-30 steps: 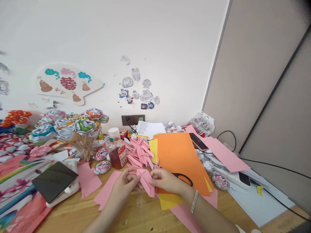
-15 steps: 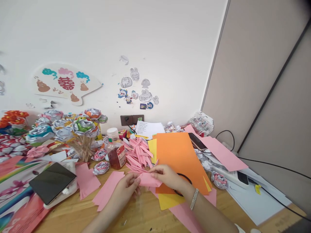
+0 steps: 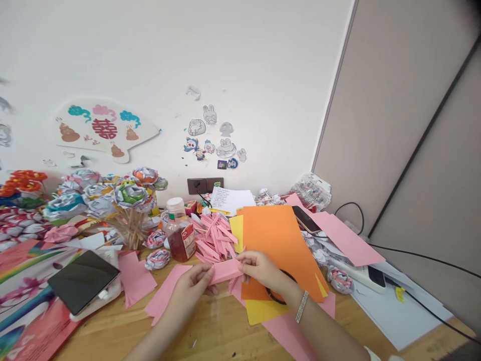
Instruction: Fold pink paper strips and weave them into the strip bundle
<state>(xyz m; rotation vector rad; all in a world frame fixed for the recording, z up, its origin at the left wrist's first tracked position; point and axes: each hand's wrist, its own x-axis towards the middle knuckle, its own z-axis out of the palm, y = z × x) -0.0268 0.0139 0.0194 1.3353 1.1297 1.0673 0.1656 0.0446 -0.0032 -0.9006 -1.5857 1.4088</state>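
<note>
A folded strip of pink paper (image 3: pixel 226 271) stretches between my two hands just above the wooden table (image 3: pixel 210 331). My left hand (image 3: pixel 195 284) pinches its left end, thumb on top. At the other end, the thumb and fingers of my right hand (image 3: pixel 256 268) are closed on the paper. Behind the hands lies a heap of folded pink strips (image 3: pixel 214 236). Flat pink paper pieces (image 3: pixel 167 291) rest beside my left hand. Under my right forearm are orange sheets (image 3: pixel 268 235), a black ring-shaped thing (image 3: pixel 276 301) and a yellow sheet (image 3: pixel 263 313).
A bottle of reddish liquid (image 3: pixel 181 238) stands left of the heap. Paper flowers on sticks (image 3: pixel 131 200) fill the back left, near a dark tablet (image 3: pixel 83 281). To the right are a phone (image 3: pixel 305 219), white sheets (image 3: pixel 398 316) and black cables (image 3: pixel 432 303).
The pink paper looks flatter and more level, and its right end has risen. Both hands have shifted slightly while keeping hold. The camera view has moved a little.
</note>
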